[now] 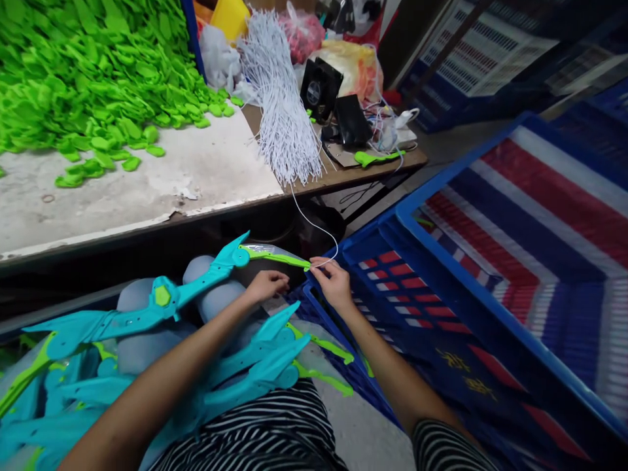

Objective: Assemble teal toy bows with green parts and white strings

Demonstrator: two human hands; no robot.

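Off front edge of counter (235, 163), pinches white cord (336, 244) at tip of turquoise bow (196, 286) with right hand (334, 284), curls left hand (267, 286) with unclear grip, risks snags from tangling in cord bundle (282, 98).

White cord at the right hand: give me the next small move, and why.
I'd probably bring the left hand up to steady the green arm while the right hand guides the white cord. The right hand pinches the cord by the arm's tip, whereas the left hand sits below, apart from that arm, with nothing visible in its grip.
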